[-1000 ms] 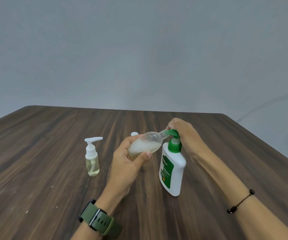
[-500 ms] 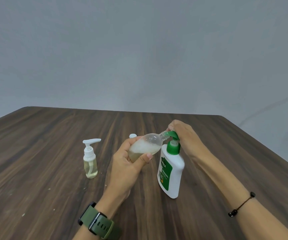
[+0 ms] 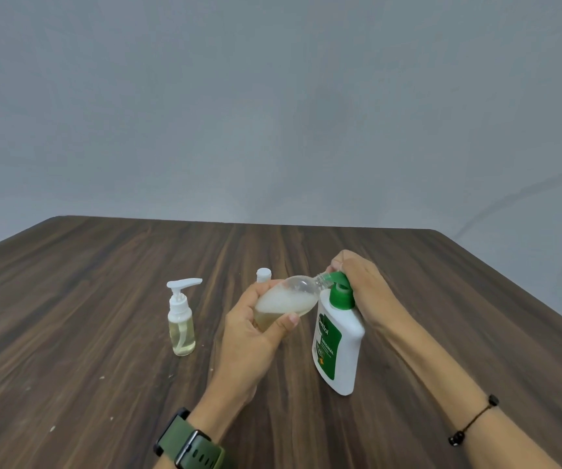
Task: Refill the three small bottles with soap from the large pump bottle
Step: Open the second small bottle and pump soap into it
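One small bottle (image 3: 284,301) was getting its fill here, lying tilted in the left hand (image 3: 256,328), fingers and thumb wrapped round its fat end, neck pointing up toward 2 o'clock and tucked right under the green spout of the large pump bottle (image 3: 337,343). The right hand (image 3: 361,286) sat curled over the pump head, fingers folded down on top, thumb side hidden, so it looked like a pressing grip on the pump.

What changed over the last second? Honestly not a lot. Both hands kept the same hold, and neck and spout stayed mated. The green collar looked a touch more covered by the hand, so I'd guess the pump was at or near the bottom of a stroke, but I couldn't tell for sure. The foamy white layer over the yellowish soap inside the held bottle seemed about the same height, roughly half the body. The view itself drifted a bit, that's the head camera, not the table (image 3: 103,299).

For the task: I'd say it was mid-refill on this one, more strokes needed. At 9 o'clock from the hands stood a second small bottle (image 3: 181,328) with its white pump on, pale soap about halfway up. A white cap (image 3: 263,274) peeked out behind the left hand at 12 o'clock, could be the third bottle's, too hidden to say.

Main risk as I saw it: the neck slipping off the spout and soap going on the wood.
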Tool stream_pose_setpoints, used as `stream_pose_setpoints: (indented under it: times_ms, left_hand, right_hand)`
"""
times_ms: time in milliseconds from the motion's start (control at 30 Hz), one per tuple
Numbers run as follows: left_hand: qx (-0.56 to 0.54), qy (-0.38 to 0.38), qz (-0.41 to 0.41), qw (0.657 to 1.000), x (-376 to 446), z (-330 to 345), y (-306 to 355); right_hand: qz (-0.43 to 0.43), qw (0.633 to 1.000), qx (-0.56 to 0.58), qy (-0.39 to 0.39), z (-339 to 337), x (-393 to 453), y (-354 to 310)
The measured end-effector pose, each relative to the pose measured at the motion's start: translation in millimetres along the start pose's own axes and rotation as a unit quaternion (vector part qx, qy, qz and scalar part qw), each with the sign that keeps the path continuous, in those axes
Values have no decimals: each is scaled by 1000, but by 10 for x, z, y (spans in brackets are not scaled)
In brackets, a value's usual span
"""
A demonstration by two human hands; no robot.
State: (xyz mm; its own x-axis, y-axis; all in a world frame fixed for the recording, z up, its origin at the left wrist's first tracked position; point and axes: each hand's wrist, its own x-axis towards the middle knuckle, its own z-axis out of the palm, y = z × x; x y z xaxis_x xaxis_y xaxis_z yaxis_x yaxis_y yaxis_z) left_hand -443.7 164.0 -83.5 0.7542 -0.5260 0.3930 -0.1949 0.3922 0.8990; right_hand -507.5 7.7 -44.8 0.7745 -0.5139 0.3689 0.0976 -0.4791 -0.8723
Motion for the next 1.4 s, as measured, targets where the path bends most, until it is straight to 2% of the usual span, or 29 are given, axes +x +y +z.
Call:
stream_pose_setpoints:
  times_ms: [233,467,667,833,1400]
  left_hand:
    - [5,-2,8,1000,17,56,67]
    - [-1,4,-5,1000,-32,27,16]
    - [4,10,12,1000,9,62,68]
    - [4,4,0,1000,-31,48,3]
    - [8,9,-1,1000,-8,62,69]
  right_hand:
    - [-19,999,-23,-15,-103,104,-136]
    - [2,1000,4,-6,6,7,-20]
    - [-31,999,-16,-13,-89,117,-135]
    - [-3,1000,2,-10,-15,43,2]
    - [-20,1000,-13,-12,-69,82,-131]
